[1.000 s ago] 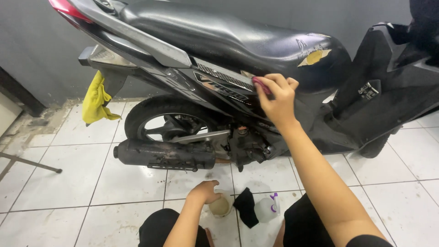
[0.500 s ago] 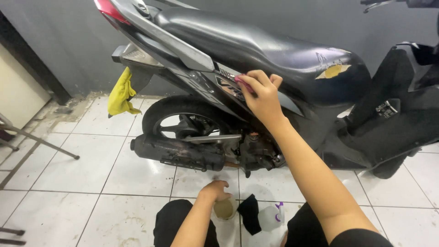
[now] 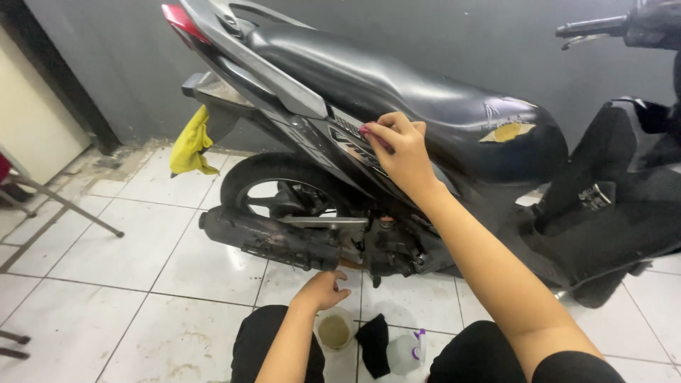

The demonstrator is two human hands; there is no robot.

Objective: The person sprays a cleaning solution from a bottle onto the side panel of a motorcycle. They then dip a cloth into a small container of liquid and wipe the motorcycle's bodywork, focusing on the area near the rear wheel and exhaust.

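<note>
A dark grey scooter (image 3: 397, 92) stands side-on in front of me on a white tiled floor. My right hand (image 3: 399, 149) is raised against its side panel just under the seat, fingers pinched on a small reddish pad (image 3: 367, 130) pressed to the panel. My left hand (image 3: 323, 289) is low between my knees, fingers curled loosely over a small round container (image 3: 334, 330) of brownish paste on the floor; whether it touches the rim I cannot tell.
A black cloth (image 3: 373, 344) and a clear bottle with a purple cap (image 3: 408, 351) lie by the container. A yellow rag (image 3: 191, 145) hangs from the scooter's rear. The exhaust (image 3: 266, 237) sits low. Metal chair legs (image 3: 64, 206) stand at left.
The view has shifted, so the scooter sits further right and higher. My right hand stays on the side panel with the pad. My left hand stays by the container.
</note>
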